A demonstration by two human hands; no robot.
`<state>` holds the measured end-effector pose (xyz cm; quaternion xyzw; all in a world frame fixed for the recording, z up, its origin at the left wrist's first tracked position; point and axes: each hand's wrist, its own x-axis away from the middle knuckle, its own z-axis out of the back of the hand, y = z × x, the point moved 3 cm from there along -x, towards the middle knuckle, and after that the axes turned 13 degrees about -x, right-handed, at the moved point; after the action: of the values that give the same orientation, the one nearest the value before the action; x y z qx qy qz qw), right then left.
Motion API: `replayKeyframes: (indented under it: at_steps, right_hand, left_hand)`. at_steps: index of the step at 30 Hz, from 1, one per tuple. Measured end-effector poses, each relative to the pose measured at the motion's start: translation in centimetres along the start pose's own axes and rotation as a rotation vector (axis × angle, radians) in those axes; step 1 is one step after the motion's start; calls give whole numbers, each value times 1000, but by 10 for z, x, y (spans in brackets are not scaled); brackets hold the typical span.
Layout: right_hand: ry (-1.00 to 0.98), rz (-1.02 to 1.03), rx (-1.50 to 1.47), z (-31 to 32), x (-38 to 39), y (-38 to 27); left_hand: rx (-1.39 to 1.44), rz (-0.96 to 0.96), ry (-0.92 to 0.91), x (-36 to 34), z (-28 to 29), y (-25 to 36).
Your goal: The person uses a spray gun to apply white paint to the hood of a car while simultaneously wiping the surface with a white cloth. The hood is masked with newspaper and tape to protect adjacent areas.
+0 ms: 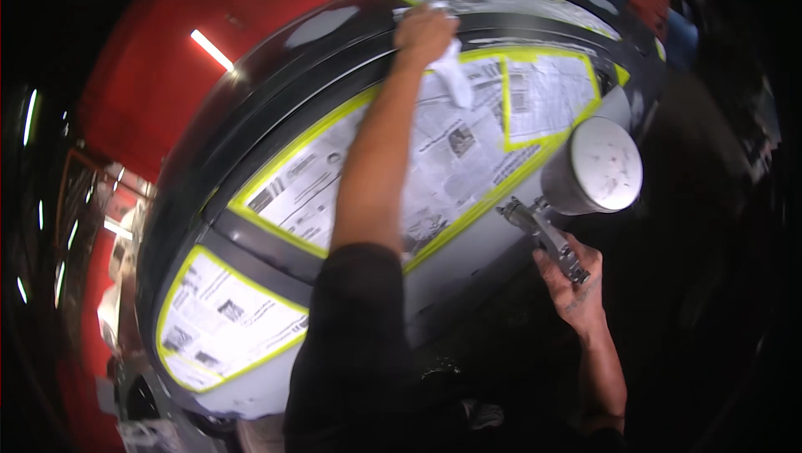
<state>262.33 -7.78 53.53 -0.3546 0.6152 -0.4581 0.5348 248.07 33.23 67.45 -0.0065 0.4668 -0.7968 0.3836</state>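
A dark car [230,148] is backed by a red wall [159,77], against which a tube light [212,50] is seen. The car's side is masked with newspaper [459,139], bordered by yellow tape [506,102]. Dark space is left along its grey lower edge. A white cloth [454,77] is gripped in the left hand [426,33] at the roof edge, its tail hung over the newspaper. A spray gun [547,236] with a round cup [606,165] is held in the right hand [576,282], just outside the lower edge.
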Motion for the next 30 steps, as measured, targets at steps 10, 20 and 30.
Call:
replayKeyframes:
  at_steps: [10,20,30]
  right_hand:
    - [-126,-32,-89,-29,-43,-20]
    - [-201,-33,-227,-93,-66,-52]
    - [-106,-7,-50,-128,-62,-117]
  left_hand:
    - [171,428,65,151,2,-120]
    - [-291,552,-564,624,-73,-445]
    - [-186,694,-604,741,-96,-534]
